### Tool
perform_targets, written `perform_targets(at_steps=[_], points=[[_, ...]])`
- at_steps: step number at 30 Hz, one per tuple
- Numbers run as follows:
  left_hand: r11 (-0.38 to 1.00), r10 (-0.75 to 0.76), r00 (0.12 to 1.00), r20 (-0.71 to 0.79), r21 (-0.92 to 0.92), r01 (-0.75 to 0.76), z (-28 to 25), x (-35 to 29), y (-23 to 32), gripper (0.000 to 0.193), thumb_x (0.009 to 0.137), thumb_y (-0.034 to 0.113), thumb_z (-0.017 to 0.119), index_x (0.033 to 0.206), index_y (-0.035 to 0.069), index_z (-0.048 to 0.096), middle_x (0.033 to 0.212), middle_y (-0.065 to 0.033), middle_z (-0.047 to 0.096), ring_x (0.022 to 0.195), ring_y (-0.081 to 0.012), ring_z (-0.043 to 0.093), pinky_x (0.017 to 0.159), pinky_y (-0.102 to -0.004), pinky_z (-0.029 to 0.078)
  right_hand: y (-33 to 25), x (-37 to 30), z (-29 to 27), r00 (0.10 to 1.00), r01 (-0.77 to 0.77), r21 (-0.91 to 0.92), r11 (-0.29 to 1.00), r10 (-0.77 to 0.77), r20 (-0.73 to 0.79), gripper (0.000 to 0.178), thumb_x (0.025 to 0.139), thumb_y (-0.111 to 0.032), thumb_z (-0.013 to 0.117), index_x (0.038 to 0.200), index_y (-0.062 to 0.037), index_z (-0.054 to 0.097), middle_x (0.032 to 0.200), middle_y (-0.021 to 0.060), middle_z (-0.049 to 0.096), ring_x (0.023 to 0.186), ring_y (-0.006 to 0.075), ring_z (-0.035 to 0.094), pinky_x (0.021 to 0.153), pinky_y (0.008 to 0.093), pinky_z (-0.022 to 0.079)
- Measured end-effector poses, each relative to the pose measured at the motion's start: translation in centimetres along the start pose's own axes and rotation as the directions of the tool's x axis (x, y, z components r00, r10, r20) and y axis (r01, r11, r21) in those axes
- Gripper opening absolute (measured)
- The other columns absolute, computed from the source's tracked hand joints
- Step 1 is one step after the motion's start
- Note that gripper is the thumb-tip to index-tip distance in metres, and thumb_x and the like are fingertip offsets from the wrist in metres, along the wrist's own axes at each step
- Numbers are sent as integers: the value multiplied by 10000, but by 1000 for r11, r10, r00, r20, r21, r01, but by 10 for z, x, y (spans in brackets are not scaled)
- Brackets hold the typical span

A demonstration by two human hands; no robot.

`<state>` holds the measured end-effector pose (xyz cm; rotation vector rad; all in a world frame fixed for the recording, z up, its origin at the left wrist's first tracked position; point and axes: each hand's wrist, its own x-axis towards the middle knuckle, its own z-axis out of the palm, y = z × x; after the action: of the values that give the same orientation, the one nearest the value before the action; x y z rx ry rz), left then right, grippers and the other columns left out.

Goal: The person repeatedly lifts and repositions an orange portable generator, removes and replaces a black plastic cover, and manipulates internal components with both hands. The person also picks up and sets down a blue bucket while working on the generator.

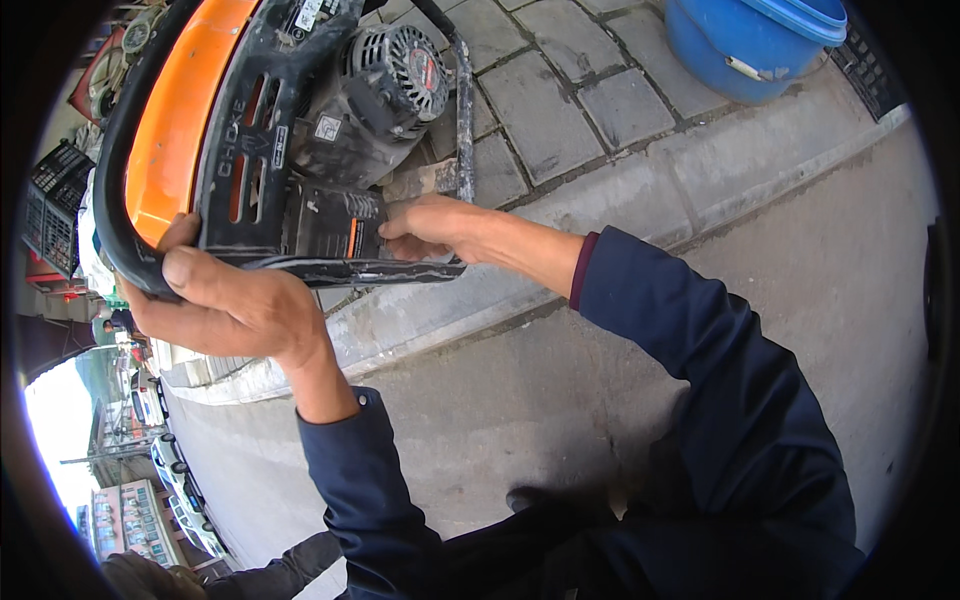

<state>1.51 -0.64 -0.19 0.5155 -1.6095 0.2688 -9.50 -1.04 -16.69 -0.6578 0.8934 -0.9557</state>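
Head view: blue bucket (pixel 740 50) stands well apart from the machine (pixel 330 155).

Lettering (pixel 231 137) on black panel (pixel 246 75), white label (pixel 327 127), red label (pixel 430 72) on engine (pixel 350 155)

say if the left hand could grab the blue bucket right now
Probably not: the left hand grips the machine's black frame, and the blue bucket stands well off to the right, beyond the right hand.
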Motion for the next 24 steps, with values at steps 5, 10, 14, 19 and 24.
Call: perform_targets(at_steps=[5,10,14,19,24], points=[[1000,-6,1000,21,-7,6,0,1,0,461,1107,292,433,1384,-71,367,988,-144,660,883,-160,687,747,-251,618,0,7,2,997,-76,126,989,74,27,188,980,-231,679,916,-56,706,806,48,704,702,113,655,575,264,482],[1000,-14,1000,27,27,13,-2,1,1,446,1107,279,433,1379,-69,381,967,-132,649,865,-149,660,740,-253,588,7,8,3,996,-81,257,963,71,48,155,958,-229,719,959,-75,707,883,37,700,790,138,635,705,294,482],[1000,-5,1000,24,11,4,-2,2,4,423,1106,253,422,1376,-71,390,967,-124,624,858,-146,616,774,-277,544,6,7,2,991,-134,265,955,129,36,165,908,-211,788,974,-81,711,909,34,689,841,153,622,790,323,485],[1000,-14,1000,16,-9,14,1,0,6,418,1108,253,414,1372,-72,397,978,-125,606,871,-157,597,804,-299,518,4,8,5,993,94,78,992,-88,-77,66,853,-77,769,862,-15,747,774,69,698,681,185,654,629,335,527],[1000,13,1000,6,-23,-13,1,0,2,427,1110,262,416,1374,-73,396,975,-125,606,865,-164,595,795,-297,520,6,5,11,814,411,-552,725,-565,-136,187,805,-146,766,860,21,701,757,98,701,703,228,674,693,386,540]])
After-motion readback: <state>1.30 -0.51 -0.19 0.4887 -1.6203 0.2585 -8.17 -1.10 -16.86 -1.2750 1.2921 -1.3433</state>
